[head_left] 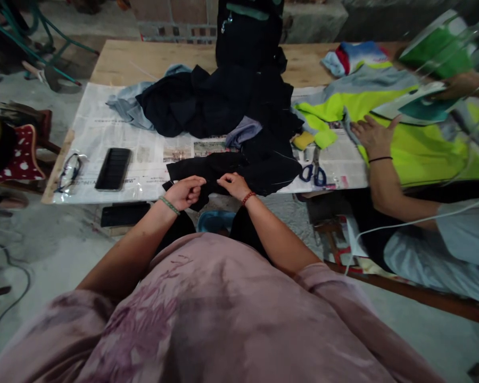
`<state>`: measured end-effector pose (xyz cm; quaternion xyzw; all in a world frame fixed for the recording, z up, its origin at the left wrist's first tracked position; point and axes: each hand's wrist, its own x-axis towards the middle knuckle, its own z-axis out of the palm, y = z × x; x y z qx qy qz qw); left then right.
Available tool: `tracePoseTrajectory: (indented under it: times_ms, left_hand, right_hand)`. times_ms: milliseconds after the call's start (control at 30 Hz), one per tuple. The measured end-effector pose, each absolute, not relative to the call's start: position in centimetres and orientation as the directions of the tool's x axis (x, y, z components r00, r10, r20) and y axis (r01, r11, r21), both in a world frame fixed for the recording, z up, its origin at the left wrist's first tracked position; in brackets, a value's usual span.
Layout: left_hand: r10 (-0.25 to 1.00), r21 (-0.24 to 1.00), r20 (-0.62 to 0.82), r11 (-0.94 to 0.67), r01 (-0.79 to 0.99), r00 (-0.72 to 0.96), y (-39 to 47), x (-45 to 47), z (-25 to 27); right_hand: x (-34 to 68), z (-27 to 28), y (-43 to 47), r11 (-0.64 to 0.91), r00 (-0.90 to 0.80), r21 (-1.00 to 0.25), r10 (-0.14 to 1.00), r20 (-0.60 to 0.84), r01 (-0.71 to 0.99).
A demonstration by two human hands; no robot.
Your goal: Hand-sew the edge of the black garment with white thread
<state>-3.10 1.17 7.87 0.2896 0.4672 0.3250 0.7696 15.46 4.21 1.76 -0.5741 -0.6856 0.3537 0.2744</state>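
Just above the near edge of a black garment (281,165), my left hand (186,192) is closed, thumb and forefinger pinched together. Opposite it, a short gap away, my right hand (236,187) pinches in the same way. Whatever sits between the fingertips is too small and dark to make out. The garment lies bunched under and behind both hands and hangs over the table edge. Right of it lie dark-handled scissors (314,173) and a yellow cloth piece (303,140). Farther back is a heap of navy clothing (207,101) with a light blue garment (127,106).
A newspaper-covered table (147,183) holds a black phone (114,169) and glasses (69,171) at left. At right, a co-worker's hand holds an iron (419,103) on a neon-yellow garment (431,154); the other hand lies flat. A black bag (247,37) stands behind.
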Motion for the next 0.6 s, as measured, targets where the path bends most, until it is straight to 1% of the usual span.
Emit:
tracePoseTrajectory:
  times_ms: [100, 267, 367, 500, 600]
  left_hand:
    - [0.771, 0.7, -0.486, 0.626, -0.345, 0.412, 0.7, -3.7, 7.7]
    - [0.801, 0.714, -0.389, 0.575, -0.4, 0.455, -0.1, -4.7, 7.8]
    - [0.823, 0.716, -0.385, 0.552, -0.428, 0.418, -0.1, -5.5, 7.9]
    - [0.83, 0.726, -0.424, 0.55, -0.412, 0.362, -0.2, -6.6, 8.0]
    - [0.854, 0.746, -0.416, 0.517, -0.42, 0.313, -0.4, -7.1, 8.0]
  right_hand:
    - [15.3, 1.9, 4.2, 0.071, -0.171, -0.788, 0.984, -0.045, 0.612]
    - [15.1, 1.8, 4.3, 0.07, -0.157, -0.77, 0.987, -0.039, 0.634]
    - [15.1, 1.7, 4.3, 0.075, -0.156, -0.762, 0.987, -0.035, 0.643]
    - [15.2, 1.6, 4.2, 0.082, -0.157, -0.767, 0.987, -0.025, 0.636]
    - [15.3, 1.5, 4.3, 0.084, -0.16, -0.775, 0.987, -0.022, 0.626]
